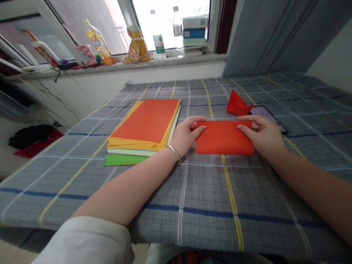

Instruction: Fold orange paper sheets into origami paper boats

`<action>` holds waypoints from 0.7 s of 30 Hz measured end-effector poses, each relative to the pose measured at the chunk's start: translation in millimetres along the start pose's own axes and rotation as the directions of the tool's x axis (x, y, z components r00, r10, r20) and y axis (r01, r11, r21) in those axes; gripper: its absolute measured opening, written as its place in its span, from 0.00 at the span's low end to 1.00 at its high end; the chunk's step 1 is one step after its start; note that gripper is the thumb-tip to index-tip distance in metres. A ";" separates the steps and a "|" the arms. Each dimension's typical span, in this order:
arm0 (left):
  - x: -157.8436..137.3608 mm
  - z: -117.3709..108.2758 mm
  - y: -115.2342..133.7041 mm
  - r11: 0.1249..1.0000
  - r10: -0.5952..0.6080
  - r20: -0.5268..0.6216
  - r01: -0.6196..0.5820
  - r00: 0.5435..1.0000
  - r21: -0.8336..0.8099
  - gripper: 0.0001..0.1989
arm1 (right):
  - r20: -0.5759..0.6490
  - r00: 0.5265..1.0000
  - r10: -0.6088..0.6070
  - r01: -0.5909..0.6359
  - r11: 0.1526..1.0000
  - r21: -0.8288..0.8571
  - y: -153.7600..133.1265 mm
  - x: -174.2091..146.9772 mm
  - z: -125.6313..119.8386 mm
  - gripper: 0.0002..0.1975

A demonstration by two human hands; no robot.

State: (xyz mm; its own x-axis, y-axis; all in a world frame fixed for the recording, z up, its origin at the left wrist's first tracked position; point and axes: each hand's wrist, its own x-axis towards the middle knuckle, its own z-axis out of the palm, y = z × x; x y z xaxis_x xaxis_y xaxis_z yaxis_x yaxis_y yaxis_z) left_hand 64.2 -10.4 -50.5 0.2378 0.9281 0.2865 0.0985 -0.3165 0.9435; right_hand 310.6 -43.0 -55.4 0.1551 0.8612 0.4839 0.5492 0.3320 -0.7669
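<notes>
A folded sheet of orange-red paper [224,139] lies in front of me on the checked cloth, its long sides running left to right. My left hand [188,134] pinches its upper left corner between thumb and fingers. At the upper right corner, my right hand [260,132] grips the same sheet, thumb on top. Just beyond the right hand stands a red folded paper shape [238,104] with a pointed top. To the left of my left hand is a stack of coloured paper [147,119], orange-red on top, with yellow, pale and green sheets beneath.
A phone [268,116] lies behind my right hand, partly covered by it. The checked tablecloth [203,190] spreads over the whole surface. On the windowsill [178,62] stand several bottles, a green and white cup [159,47] and stacked boxes [194,32]. A grey curtain [264,36] hangs at the right.
</notes>
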 end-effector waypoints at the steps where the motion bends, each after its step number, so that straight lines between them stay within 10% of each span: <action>1: -0.1 0.3 0.6 1.000 -0.010 -0.003 0.010 1.000 -0.003 0.11 | -0.002 1.000 0.000 0.000 1.000 -0.015 0.4 0.1 -0.2 0.13; 21: 4.6 -0.9 -0.3 0.999 -0.032 -0.078 0.032 0.996 -0.003 0.08 | 0.027 0.993 0.114 -0.115 0.992 0.053 -5.1 0.5 -0.4 0.13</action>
State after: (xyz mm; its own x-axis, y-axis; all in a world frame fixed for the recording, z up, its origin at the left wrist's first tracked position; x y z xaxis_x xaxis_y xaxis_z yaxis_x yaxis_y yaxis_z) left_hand 64.4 -5.9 -49.4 0.1585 0.9502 0.2682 0.1033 -0.2861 0.9526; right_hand 308.2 -44.3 -51.1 0.1948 0.9035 0.3818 0.4832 0.2504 -0.8389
